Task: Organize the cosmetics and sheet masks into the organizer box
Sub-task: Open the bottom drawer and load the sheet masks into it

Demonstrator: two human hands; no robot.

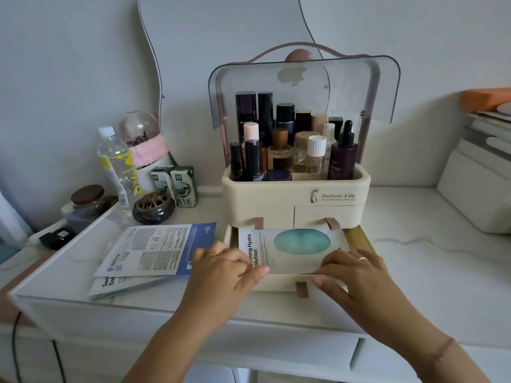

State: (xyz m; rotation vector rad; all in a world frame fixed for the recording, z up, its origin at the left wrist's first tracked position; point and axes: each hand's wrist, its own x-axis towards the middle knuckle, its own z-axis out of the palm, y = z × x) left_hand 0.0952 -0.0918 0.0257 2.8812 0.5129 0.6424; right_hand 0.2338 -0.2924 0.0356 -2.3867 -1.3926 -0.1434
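Down in the pulled-out bottom drawer (359, 239) of the cream organizer box (296, 194), a sheet mask (293, 248) with a teal blot on its face lies flat, and both my hands are on its near edge. My left hand (224, 268) has its fingers (255, 272) curled narrow over the near left corner, pressing more than pinching; my right hand (356, 275) rests fingertips on the near right edge, also nearly closed and flat. Whether either thumb is under the packet I cannot tell.

This packet should be light and floppy, a thin foil sachet with wet cloth inside, so I judge it will bow if lifted by one corner and slide easily on the smooth drawer floor. Its sealed borders are the stiffest part and the safest place to hold; squeezing the middle risks creasing it. It nearly fills the drawer, so it has to go in square.

Two more sheet masks (157, 250) wait stacked on the worktop (431, 261) just left of the drawer, printed backs up, the lower one poking out. I would take them by a long edge, both hands, like this one.

Bottles (293, 145) already stand crowded in the top tray under the raised clear lid (367, 87).
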